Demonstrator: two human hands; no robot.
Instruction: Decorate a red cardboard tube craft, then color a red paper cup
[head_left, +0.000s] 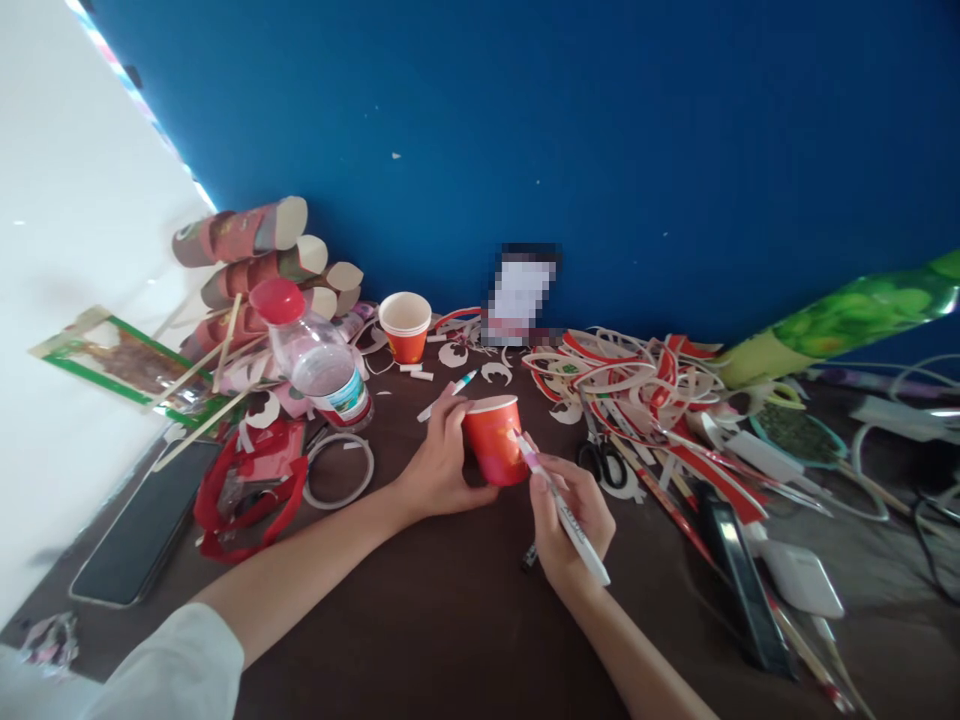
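My left hand (pixel 444 455) grips a red paper cup (pixel 493 445) around its left side, the thumb under its lower edge. The cup is tilted, with its rim up. In my right hand (pixel 574 510) is a white marker pen (pixel 574 535) with a pinkish end, its tip at the right side of the cup. Whether the tip touches the cup is hard to make out. Behind the cup lies another marker (pixel 448 394) with a blue-green tip, near small white caps (pixel 417 372). A stack of paper cups (pixel 405 325) stands farther back by the wall.
At left are a plastic bottle (pixel 319 360) with a red cap, a tape roll (pixel 339 470), red ribbon (pixel 251 490), a phone (pixel 146 525) and stacked paper tubes (pixel 259 235). At right lie scissors (pixel 602 460), cut paper strips (pixel 622 375), a black stapler-like tool (pixel 742 580) and a white case (pixel 802 578).
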